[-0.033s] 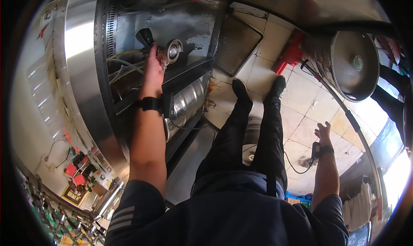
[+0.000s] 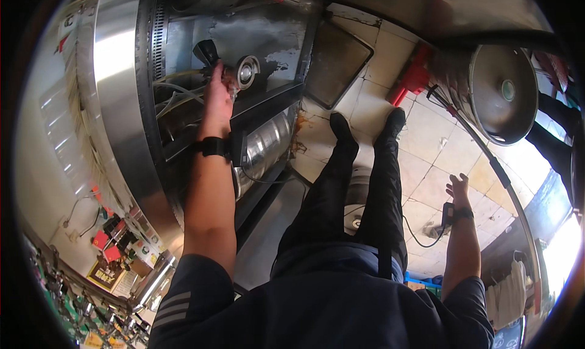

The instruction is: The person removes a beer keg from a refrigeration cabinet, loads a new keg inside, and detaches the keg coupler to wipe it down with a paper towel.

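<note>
the left hand (image 2: 218, 93) is raised into the open front of a stainless steel cabinet (image 2: 119, 74). its fingers are curled around a metal coupler fitting (image 2: 244, 73) with a round silver face; how tightly they close on it cannot be told. a black lever handle (image 2: 206, 51) stands just beside the fitting, on its left. pale hoses (image 2: 177, 96) run through the cabinet interior to the left of the hand. a black strap with a small device (image 2: 219, 146) sits on the left wrist.

a silver keg (image 2: 268, 143) lies on its side in the cabinet, below the fitting and close to the left forearm.

the right hand (image 2: 457, 190) hangs at the person's side over the tiled floor (image 2: 426, 142), fingers spread and loose, holding nothing. a black band is on its wrist.

a second keg (image 2: 503, 93) appears at the right, its round end toward the camera, with a long dark hose (image 2: 487, 160) running past it. a red object (image 2: 414, 78) stands on the floor near it. a dark tray (image 2: 336, 62) lies flat on the floor beside the cabinet.
</note>
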A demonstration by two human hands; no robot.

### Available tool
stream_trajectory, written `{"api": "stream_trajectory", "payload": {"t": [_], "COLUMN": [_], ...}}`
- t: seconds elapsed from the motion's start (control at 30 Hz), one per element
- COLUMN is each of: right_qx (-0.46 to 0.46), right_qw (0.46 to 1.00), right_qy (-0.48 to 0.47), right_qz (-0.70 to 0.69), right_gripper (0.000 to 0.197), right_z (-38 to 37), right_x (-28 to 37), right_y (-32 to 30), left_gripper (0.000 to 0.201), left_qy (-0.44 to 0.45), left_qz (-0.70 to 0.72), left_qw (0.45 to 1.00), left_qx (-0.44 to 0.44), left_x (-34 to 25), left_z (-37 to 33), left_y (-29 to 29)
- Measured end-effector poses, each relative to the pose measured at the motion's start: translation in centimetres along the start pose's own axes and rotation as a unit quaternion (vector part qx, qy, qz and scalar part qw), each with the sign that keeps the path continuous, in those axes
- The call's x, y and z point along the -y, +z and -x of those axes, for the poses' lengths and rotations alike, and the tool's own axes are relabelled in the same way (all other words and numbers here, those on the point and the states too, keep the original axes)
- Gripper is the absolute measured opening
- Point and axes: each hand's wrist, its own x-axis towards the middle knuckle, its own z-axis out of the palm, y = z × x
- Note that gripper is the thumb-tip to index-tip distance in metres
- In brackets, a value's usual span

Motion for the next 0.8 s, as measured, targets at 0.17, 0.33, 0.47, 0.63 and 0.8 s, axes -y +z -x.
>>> {"api": "stream_trajectory", "payload": {"t": [0.17, 0.33, 0.47, 0.63, 0.8], "right_qx": [0.047, 0.093, 0.114, 0.12, 0.131], "right_qw": [0.998, 0.993, 0.992, 0.992, 0.989], "right_qy": [0.001, 0.0, 0.017, 0.021, 0.035], "right_qz": [0.05, 0.069, 0.045, 0.044, 0.053], "right_gripper": [0.037, 0.031, 0.033, 0.035, 0.036], "right_z": [-1.0, -0.6, 0.2, 1.0, 1.3], "right_x": [-1.2, -1.9, -1.6, -1.3, -0.9], "right_y": [-0.9, -0.2, 0.7, 1.2, 1.6], "left_gripper": [0.018, 0.018, 0.017, 0.016, 0.015], "left_qy": [-0.001, 0.007, 0.004, 0.009, 0.0], "left_qz": [-0.002, -0.009, -0.004, -0.001, 0.003], "left_qw": [1.0, 1.0, 1.0, 1.0, 1.0], "left_qx": [0.007, 0.018, 0.01, 0.011, 0.022], "left_x": [0.3, 0.1, -0.1, 0.2, 0.6], "left_z": [-0.2, 0.3, 0.2, -0.2, -1.0], "left_y": [-0.1, 0.2, 0.0, -0.1, -0.7]}}
